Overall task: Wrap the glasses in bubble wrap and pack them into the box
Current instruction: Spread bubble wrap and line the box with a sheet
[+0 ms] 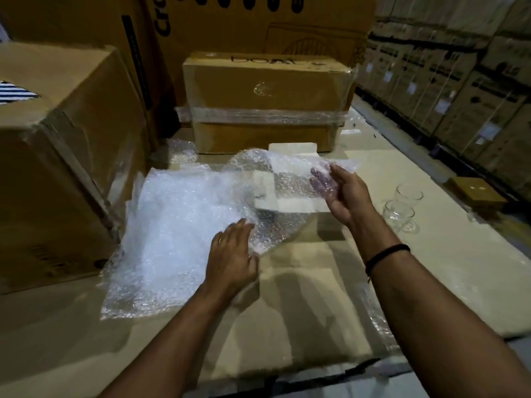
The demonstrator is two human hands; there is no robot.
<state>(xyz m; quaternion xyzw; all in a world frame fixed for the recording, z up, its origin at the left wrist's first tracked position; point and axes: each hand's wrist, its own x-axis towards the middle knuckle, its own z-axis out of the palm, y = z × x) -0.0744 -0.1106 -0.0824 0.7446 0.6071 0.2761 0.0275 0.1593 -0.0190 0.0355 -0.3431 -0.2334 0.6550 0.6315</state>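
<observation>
a big cardboard box (57,156) stands on the left, hard against the left edge of the bubble wrap (172,225). the pile lies flat on the table (301,326), its long axis running away from the person. the left hand (232,254) rests on the pile's near right corner, fingers straight and spread, pressing down and gripping nothing. from there the top sheet (275,179) rises on a slant toward the far right, over a small white box (290,205) with its flaps open. the right hand (342,193) grasps that sheet's raised end, its fingers showing through the film. right of that forearm two glasses (400,214) stand upright, mouths up, one behind the other, apart from the wrap. a small brown box (478,193) sits just past them. a taped carton (267,101) closes the far side. bare table lies open between the arms.
</observation>
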